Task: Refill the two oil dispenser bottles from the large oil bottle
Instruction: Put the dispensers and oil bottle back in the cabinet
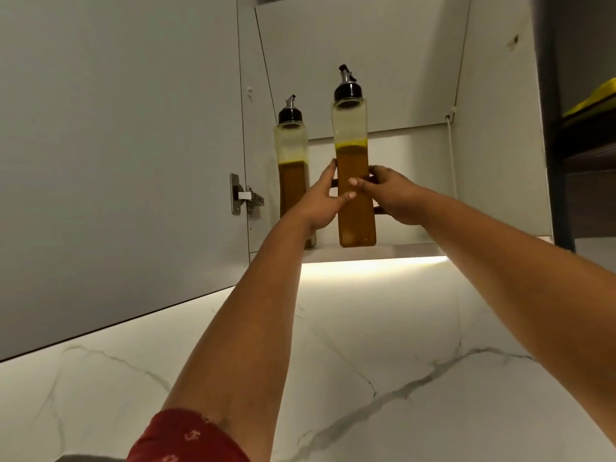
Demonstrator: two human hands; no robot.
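Up near the centre of the frame, inside an open wall cabinet (383,61), two tall square oil dispenser bottles stand upright on the cabinet shelf (416,250). Both have black caps with metal pour spouts, and both hold amber oil with a clear band of empty glass above it.

At centre, the nearer dispenser bottle (355,181) is gripped by both hands. On its left side the left hand (321,203) wraps round it, thumb across the front face and fingertips reaching up along the left edge. From the right side of the frame the right hand (390,191) clasps the same bottle, thumb lying on the front just above the left thumb and fingers curled round the right edge. So the two hands sit close together, thumbs almost touching, both clamped on this one bottle. Its base looks to be at the front lip of the shelf; whether it rests there or is just lifted I cannot tell.

Just to the left and further back stands the second dispenser bottle (291,168), its lower part hidden behind the left wrist.

Left of it, the open cabinet door (116,161) carries a metal hinge (245,196). Below, a lit white marble wall (400,345) fills the lower frame. A red patterned sleeve (186,438) shows at the bottom edge. No large oil bottle is in view.
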